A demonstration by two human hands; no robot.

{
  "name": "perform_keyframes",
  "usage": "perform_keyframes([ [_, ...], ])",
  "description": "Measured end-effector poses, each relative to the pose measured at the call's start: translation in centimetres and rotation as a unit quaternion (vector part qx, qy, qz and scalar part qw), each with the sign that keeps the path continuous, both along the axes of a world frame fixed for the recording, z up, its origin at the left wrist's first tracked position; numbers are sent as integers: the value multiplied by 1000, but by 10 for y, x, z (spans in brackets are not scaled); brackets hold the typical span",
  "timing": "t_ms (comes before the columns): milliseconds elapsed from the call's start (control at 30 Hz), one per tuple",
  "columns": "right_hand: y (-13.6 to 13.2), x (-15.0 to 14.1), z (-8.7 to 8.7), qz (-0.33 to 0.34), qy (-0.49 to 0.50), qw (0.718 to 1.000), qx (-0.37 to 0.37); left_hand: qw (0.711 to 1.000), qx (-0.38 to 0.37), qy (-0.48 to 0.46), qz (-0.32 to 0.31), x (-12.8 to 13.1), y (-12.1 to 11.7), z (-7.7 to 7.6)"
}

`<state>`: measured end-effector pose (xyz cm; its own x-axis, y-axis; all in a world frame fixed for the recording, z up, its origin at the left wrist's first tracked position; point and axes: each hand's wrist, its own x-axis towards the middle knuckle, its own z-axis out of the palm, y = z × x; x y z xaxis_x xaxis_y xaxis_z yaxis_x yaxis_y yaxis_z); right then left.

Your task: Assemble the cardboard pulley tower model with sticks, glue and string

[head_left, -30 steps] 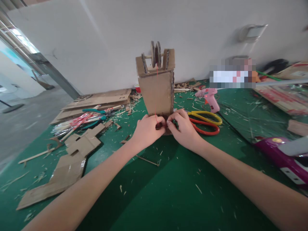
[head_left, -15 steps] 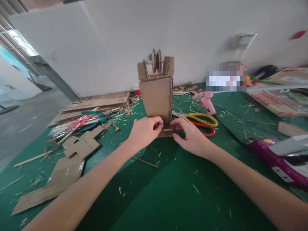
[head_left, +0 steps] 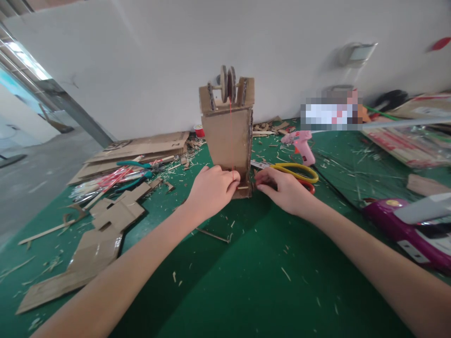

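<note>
A cardboard tower point(head_left: 227, 136) stands upright on the green table, with a pulley of two round discs point(head_left: 228, 84) on a wooden stick across its top. From between the discs a taut red thread point(head_left: 231, 126) runs down the front to my left hand point(head_left: 213, 190). That hand is closed at the tower's lower left front, thumb and forefinger pinched on the thread. Low down, a short pale stick point(head_left: 242, 188) shows between the hands. My right hand point(head_left: 285, 190) is beside the lower right edge, its fingertips curled together; what they grip, if anything, is hidden.
Scissors point(head_left: 296, 172) lie behind my right hand, with a pink glue gun point(head_left: 301, 145) farther back. A purple and grey device point(head_left: 405, 230) sits at right. Cut cardboard point(head_left: 120, 211), pliers point(head_left: 137, 164) and flat sheets point(head_left: 148, 145) lie at left. Wood scraps litter the green table point(head_left: 232, 281).
My right hand has shifted slightly right, away from the tower's edge. The red thread now shows as one straight line down to my left hand, which stays at the base.
</note>
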<state>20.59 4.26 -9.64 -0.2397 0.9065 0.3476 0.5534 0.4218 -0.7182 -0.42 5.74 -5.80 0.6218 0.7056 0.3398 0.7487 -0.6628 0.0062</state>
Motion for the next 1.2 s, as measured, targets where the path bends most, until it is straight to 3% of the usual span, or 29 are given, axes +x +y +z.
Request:
perform_keyframes([
  [300, 0, 1, 4, -16, -58, 998, 16, 999, -31, -21, -17, -2, 2, -1],
  [500, -2, -1, 2, 0, -87, 992, 92, 997, -56, -47, -32, -3, 3, 0],
  [800, -1, 0, 0, 6, -107, 991, 85, 998, -52, -40, -21, -3, 3, 0],
  [900, -3, 2, 12, 18, -168, 978, 122, 998, -39, -35, -17, -3, 4, -1],
  [967, -6, 10, 29, -36, -238, 962, 130, 999, -33, -31, -15, -3, 5, -1],
  [1033, -7, 26, 47, -157, -322, 932, 50, 999, -34, -24, -17, -3, 6, 0],
  [1100, -4, 50, 59, -231, -405, 881, -82, 999, -40, -21, -20, -4, 6, 1],
  [1133, -2, 63, 61, -258, -412, 863, -135, 999, -44, -21, -22, -4, 6, 2],
  [1200, 6, 87, 58, -293, -374, 858, -196, 998, -47, -24, -22, -4, 6, 2],
])
